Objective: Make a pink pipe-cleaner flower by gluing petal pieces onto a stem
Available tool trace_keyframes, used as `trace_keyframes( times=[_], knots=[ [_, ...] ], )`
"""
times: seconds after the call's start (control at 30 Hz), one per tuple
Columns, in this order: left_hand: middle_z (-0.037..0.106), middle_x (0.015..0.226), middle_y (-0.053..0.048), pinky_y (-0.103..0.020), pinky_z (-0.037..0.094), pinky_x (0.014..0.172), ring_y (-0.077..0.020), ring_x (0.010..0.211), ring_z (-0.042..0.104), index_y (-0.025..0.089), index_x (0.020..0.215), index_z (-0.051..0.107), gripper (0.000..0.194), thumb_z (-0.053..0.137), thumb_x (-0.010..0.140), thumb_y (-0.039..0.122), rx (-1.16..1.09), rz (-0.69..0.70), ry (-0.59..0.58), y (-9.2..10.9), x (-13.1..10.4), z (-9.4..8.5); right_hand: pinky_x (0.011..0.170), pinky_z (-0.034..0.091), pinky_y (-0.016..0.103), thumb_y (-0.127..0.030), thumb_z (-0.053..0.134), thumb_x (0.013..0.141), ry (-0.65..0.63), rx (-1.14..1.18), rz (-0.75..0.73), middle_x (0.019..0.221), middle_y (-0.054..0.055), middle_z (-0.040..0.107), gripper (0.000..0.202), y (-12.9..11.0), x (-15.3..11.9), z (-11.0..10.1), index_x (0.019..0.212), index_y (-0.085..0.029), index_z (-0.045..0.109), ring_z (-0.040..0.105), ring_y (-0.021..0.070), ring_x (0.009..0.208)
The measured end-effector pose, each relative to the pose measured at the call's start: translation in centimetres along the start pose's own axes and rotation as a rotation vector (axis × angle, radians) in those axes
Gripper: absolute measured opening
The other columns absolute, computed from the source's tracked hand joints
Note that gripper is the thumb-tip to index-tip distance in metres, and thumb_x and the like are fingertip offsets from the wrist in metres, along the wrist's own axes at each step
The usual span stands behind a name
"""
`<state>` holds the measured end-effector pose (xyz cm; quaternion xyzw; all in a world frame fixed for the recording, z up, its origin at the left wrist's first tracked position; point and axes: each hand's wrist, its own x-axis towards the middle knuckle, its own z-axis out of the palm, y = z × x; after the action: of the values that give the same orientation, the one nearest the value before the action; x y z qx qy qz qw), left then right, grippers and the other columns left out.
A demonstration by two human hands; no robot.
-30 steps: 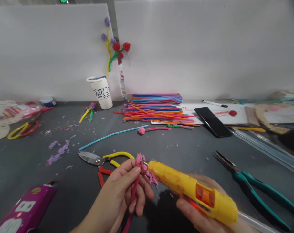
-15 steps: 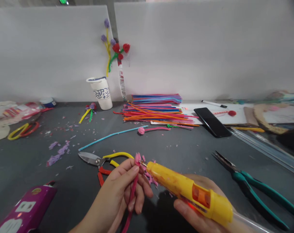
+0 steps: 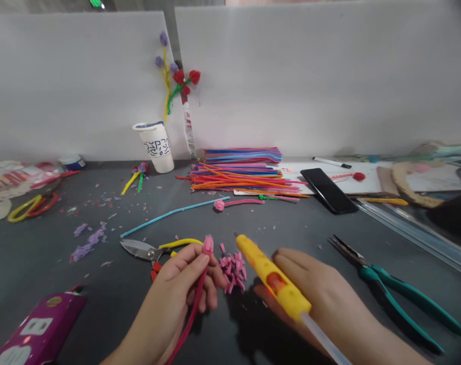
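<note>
My left hand (image 3: 181, 286) pinches a dark pink stem (image 3: 193, 314) just under its top, where light pink pieces form a small bud (image 3: 208, 244). The stem runs down past my palm to the bottom edge. My right hand (image 3: 310, 289) is closed around a yellow glue gun (image 3: 273, 274) with a clear glue stick at its rear. The gun's metal tip points up and left, apart from the bud. Between the hands, a pile of pink snippets (image 3: 233, 271) lies on the dark table.
Scissors (image 3: 150, 252) lie partly behind my left hand. Teal pliers (image 3: 382, 284) are at right, a purple power strip (image 3: 40, 327) at lower left. Farther back are a paper cup (image 3: 157, 147), bundled colored stems (image 3: 238, 177) and a black phone (image 3: 329, 190).
The glue gun has moved away from the bud to the right and now points more steeply upward. My left hand has shifted slightly left and down with the stem, and more pink snippets show.
</note>
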<state>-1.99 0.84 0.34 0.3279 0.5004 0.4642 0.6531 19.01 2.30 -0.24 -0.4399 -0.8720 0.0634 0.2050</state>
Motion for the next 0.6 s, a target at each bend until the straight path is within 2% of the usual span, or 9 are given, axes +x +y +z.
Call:
trace_keyframes(
  times=[0.17,0.27,0.37,0.47,0.53,0.57,0.6],
  knots=[
    [0.069,0.072,-0.003,-0.018,0.046,0.062,-0.0091,0.062,0.06,0.015,0.082,0.065,0.013,0.057,0.087,0.024,0.097,-0.003,-0.035,0.4,0.5,-0.7,0.064,0.041,0.034,-0.019,0.061,0.077,-0.275,-0.156,0.192,0.08,0.005,0.058,0.006,2.0,0.9,-0.4,0.079,-0.019,0.056,0.058,0.0239,0.074],
    [0.069,0.074,-0.003,-0.02,0.047,0.063,-0.0103,0.064,0.061,0.016,0.084,0.064,0.012,0.056,0.088,0.024,0.064,-0.05,-0.049,0.3,0.8,-0.9,0.074,0.044,0.038,-0.015,0.058,0.079,-0.373,-0.143,0.195,0.092,0.007,0.059,0.01,3.1,0.6,-0.6,0.089,-0.018,0.057,0.059,0.0257,0.086],
    [0.067,0.072,-0.003,-0.019,0.046,0.056,-0.0096,0.06,0.059,0.016,0.08,0.062,0.014,0.054,0.089,0.024,0.023,-0.075,-0.042,0.3,0.9,-1.0,0.077,0.044,0.04,-0.019,0.062,0.078,-0.441,-0.144,0.164,0.095,0.006,0.059,0.013,3.7,0.0,-1.3,0.091,-0.018,0.058,0.059,0.0261,0.086],
    [0.063,0.068,0.0,-0.016,0.04,0.047,-0.0063,0.05,0.052,0.016,0.076,0.061,0.016,0.055,0.088,0.024,0.0,-0.058,-0.036,0.2,1.2,-1.2,0.073,0.043,0.039,-0.026,0.067,0.078,-0.397,-0.161,0.106,0.092,0.005,0.06,0.017,3.5,0.4,-2.2,0.09,-0.018,0.059,0.058,0.0258,0.083],
    [0.062,0.067,0.0,-0.015,0.037,0.043,-0.005,0.046,0.047,0.016,0.077,0.06,0.015,0.055,0.088,0.025,-0.005,-0.053,-0.041,0.2,1.4,-1.4,0.072,0.042,0.036,-0.021,0.06,0.085,-0.282,-0.161,0.037,0.089,0.005,0.06,0.006,2.7,1.2,-2.2,0.09,-0.018,0.06,0.057,0.0229,0.081],
    [0.062,0.067,0.0,-0.015,0.036,0.042,-0.0048,0.046,0.047,0.015,0.077,0.06,0.015,0.056,0.087,0.026,-0.003,-0.051,-0.041,0.1,1.5,-1.5,0.072,0.042,0.034,-0.016,0.055,0.088,-0.22,-0.155,-0.006,0.086,0.005,0.06,0.005,2.2,1.8,-2.0,0.087,-0.017,0.06,0.056,0.0209,0.08],
    [0.063,0.067,0.0,-0.015,0.035,0.042,-0.0048,0.046,0.047,0.015,0.077,0.06,0.014,0.057,0.087,0.026,-0.001,-0.048,-0.04,0.0,1.6,-1.5,0.071,0.041,0.032,-0.012,0.053,0.089,-0.214,-0.148,-0.086,0.084,0.005,0.06,0.01,1.7,2.4,-1.6,0.084,-0.016,0.06,0.055,0.0194,0.079]
  ],
)
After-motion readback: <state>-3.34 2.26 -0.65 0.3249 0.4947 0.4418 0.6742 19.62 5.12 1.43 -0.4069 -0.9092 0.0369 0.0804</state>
